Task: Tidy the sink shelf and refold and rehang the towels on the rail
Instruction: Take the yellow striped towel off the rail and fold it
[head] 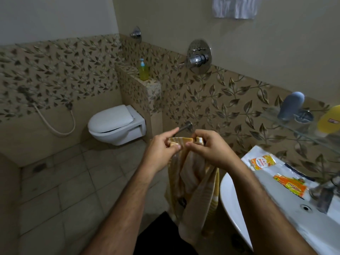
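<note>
The leaf-patterned tiled wall (230, 107) ran behind everything, with the grey tiled floor (60, 190) below it. A white wall-hung toilet (116, 124) sat at the left, its lid down. At the lower right stood the white sink (272, 214), with two orange sachets (262, 161) lying on its flat rim, well apart from each other.

A striped yellow and beige towel (193, 184) hung in loose folds in front of the person, just left of the sink, its top edge raised near the chrome rail (184, 128) that stuck out from the wall. The left hand (161, 146) pinched the towel's top edge between thumb and curled fingers. The right hand (207, 146) gripped the same edge just beside it, fingers curled over the cloth.

A glass shelf (294, 126) was fixed to the wall above the sink, carrying a grey bottle (291, 105) and a yellow bottle (330, 120), both blurred. A white cloth (236, 7) hung high on the wall. A shower mixer (198, 58) was mounted above the rail, and a green soap dispenser (143, 69) stood on the tiled ledge (152, 83) beside the toilet.
</note>
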Demonstrator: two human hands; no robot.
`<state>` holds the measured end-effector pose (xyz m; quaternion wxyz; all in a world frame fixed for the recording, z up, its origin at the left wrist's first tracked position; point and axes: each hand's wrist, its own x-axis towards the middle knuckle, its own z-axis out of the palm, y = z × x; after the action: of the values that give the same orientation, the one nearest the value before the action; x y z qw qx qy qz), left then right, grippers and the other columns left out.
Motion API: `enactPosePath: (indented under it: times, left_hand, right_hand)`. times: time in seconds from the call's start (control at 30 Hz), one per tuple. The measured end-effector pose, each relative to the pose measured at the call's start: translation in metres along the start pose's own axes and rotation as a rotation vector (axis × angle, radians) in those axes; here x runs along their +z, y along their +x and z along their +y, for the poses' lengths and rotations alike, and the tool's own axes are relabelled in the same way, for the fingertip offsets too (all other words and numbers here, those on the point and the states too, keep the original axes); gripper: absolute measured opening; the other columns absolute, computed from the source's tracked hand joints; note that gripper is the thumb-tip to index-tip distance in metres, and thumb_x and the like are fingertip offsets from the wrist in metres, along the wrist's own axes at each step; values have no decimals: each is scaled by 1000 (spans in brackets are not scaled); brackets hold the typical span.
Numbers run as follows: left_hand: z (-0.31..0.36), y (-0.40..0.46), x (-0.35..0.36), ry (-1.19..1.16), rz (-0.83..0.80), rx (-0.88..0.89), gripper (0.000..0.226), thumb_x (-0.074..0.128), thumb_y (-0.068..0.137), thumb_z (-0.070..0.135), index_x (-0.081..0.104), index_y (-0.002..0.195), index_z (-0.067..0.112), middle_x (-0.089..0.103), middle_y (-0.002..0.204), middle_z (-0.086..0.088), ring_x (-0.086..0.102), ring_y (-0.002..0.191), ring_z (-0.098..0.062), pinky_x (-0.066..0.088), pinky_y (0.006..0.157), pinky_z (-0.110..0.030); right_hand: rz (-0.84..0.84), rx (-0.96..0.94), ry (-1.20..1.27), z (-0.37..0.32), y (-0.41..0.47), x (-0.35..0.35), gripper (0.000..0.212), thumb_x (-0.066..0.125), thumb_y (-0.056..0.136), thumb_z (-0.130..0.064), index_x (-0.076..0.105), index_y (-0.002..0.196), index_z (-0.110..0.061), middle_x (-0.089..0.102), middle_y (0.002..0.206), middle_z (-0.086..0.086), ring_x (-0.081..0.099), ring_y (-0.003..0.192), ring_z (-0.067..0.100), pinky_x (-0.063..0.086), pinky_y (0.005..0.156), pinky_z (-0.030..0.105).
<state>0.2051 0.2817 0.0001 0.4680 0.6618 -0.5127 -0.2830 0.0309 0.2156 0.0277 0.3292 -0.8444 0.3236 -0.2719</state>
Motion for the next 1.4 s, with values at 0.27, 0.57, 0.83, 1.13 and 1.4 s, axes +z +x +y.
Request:
enactPosePath:
  times: [0.27,0.57,0.83,1.13,1.4]
  left_hand:
    - [15,-6,12,37,256,-92,22,71,84,11,69,76,31,68,74,11,62,69,-6,43,60,-20]
    - [6,-14,-9,137,293,-233,37,73,81,13,68,115,25,70,79,6,64,71,-9,47,62,-22]
    - [6,-26,2,-270,-150,-70,58,68,87,3,53,137,29,54,72,0,58,72,-5,47,82,-21]
    - [-3,-14,-17,-264,-339,40,28,61,90,-1,71,109,18,73,94,8,66,96,-4,50,83,-17]
    - [-36,-6,-34,-137,141,-142,19,71,83,8,73,76,26,68,66,8,59,59,-1,47,63,-23]
  right_hand:
    - [-93,223,-338,20,-6,-11,16,69,84,-32,63,77,-18,60,71,-3,58,70,16,35,52,29]
    - [58,250,65,27,-18,-19,26,70,87,-26,61,68,-11,50,57,-5,46,56,9,34,57,29]
    - [-42,144,85,7,-8,9,25,69,89,-22,61,66,-19,48,54,-11,41,51,0,31,51,20]
    - [-191,66,69,-18,-14,9,16,68,91,-20,66,76,-13,51,59,-9,44,50,0,31,49,13]
    - [-30,325,61,-12,-28,12,23,72,87,-31,72,76,-11,72,67,0,62,58,4,45,56,20]
